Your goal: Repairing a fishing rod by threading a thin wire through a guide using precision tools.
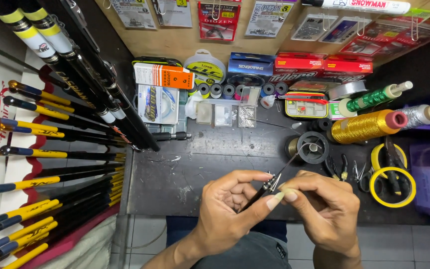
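Black and slender, a rod tip section runs on a diagonal between a person's two hands, its long axis rising from lower left to upper right, with the small metal guide at its upper end pointing up and away toward the back of the workbench. The left hand is closed around the lower stretch of the rod, thumb and curled fingers pinching it so the shaft passes through the grip and its lower end disappears into the palm. The right hand meets it from the other side, thumb and forefinger pressed together just beside the guide, apparently pinching a fine thread; whether they also touch the rod itself cannot be told. The thread rises from the guide to a dark spool standing on the bench beyond the hands. A gold thread cone lies further right, near yellow-handled scissors. Yellow-and-black fishing rods fan across the left side.
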